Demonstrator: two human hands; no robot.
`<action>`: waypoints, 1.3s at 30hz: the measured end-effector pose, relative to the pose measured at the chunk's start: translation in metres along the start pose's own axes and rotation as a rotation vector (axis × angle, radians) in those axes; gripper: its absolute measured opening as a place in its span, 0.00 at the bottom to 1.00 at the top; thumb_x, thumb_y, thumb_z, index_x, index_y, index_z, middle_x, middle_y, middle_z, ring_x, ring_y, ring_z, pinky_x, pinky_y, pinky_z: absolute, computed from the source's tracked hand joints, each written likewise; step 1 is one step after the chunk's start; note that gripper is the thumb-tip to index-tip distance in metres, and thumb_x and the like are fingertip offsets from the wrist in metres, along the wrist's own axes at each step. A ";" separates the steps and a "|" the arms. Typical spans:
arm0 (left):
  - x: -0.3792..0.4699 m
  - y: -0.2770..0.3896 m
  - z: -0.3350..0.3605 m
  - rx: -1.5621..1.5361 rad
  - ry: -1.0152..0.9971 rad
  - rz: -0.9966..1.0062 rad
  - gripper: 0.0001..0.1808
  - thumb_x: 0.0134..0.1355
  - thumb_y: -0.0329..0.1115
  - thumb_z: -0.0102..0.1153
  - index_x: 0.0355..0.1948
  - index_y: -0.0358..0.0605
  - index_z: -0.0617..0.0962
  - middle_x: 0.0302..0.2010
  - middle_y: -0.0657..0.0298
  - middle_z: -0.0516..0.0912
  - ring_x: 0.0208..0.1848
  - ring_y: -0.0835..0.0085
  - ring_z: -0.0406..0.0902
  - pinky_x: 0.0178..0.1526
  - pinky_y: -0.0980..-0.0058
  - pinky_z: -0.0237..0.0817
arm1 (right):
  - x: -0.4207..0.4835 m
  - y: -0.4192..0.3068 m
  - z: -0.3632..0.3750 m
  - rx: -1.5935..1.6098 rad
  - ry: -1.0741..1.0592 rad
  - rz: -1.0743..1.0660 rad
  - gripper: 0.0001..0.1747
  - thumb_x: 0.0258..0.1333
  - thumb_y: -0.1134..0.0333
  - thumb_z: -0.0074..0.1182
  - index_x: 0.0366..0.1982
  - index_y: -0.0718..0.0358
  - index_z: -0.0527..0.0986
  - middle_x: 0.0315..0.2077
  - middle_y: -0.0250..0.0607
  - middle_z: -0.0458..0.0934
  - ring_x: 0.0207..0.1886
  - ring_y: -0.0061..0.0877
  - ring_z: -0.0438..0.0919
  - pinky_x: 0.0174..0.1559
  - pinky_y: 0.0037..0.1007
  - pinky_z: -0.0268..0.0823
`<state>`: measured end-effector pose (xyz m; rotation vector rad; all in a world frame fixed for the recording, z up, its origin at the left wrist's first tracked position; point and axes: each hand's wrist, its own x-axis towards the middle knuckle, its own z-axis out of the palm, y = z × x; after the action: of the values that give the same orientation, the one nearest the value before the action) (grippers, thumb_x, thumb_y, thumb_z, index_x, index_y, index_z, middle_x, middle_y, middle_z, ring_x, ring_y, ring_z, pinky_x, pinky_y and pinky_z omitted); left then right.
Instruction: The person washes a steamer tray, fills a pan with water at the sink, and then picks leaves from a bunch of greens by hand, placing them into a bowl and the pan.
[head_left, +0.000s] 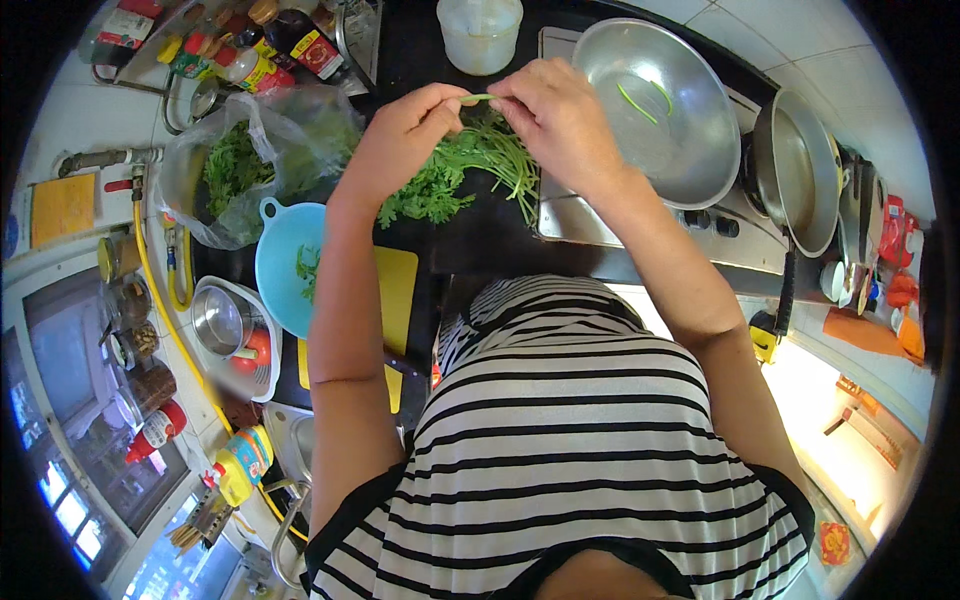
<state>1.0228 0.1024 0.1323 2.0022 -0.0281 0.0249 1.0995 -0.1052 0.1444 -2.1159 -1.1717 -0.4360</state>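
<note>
Between the fingertips of my left hand (409, 139) and my right hand (559, 124) stretches a thin green stem (477, 97), pinched at both ends. Below them a bunch of leafy greens (439, 187) lies on the black countertop (480, 251), its stems pointing right. To the right, a wide stainless steel bowl (694, 161) on the gas stove holds two short stem pieces (637, 103). A light blue colander (281, 247) with some leaves in it is partly hidden by my left forearm. More greens (236, 169) fill a clear plastic bag (289, 124) at the left.
A white plastic tub (480, 34) stands at the back, near several sauce bottles (304, 45). A frying pan (799, 172) is at the far right. On the left are a yellow cutting board (397, 292), partly covered by a knife, and a white basket (262, 379) with tomatoes and a steel pot (221, 319).
</note>
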 end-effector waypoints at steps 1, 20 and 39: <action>0.000 0.001 -0.001 0.030 -0.004 -0.008 0.16 0.73 0.40 0.50 0.51 0.42 0.81 0.32 0.62 0.83 0.38 0.75 0.81 0.45 0.75 0.70 | 0.000 -0.001 -0.003 -0.044 -0.010 -0.015 0.06 0.53 0.69 0.62 0.34 0.58 0.80 0.30 0.38 0.78 0.40 0.38 0.78 0.44 0.39 0.70; 0.010 0.073 0.007 0.136 0.082 0.081 0.13 0.73 0.41 0.50 0.42 0.43 0.79 0.24 0.70 0.71 0.28 0.81 0.67 0.33 0.77 0.61 | 0.032 -0.013 -0.047 -0.086 -0.218 -0.040 0.08 0.63 0.64 0.50 0.37 0.60 0.75 0.31 0.37 0.79 0.39 0.37 0.80 0.36 0.38 0.72; -0.194 -0.095 -0.112 0.369 0.065 -0.743 0.17 0.66 0.41 0.59 0.49 0.42 0.85 0.35 0.62 0.84 0.36 0.72 0.77 0.44 0.73 0.67 | -0.033 0.024 -0.044 0.224 -0.280 0.350 0.14 0.67 0.63 0.57 0.51 0.57 0.80 0.45 0.41 0.83 0.47 0.29 0.82 0.50 0.32 0.73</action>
<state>0.8316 0.2455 0.0871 2.2593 0.8091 -0.4055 1.1036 -0.1650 0.1476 -2.1679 -0.9175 0.1494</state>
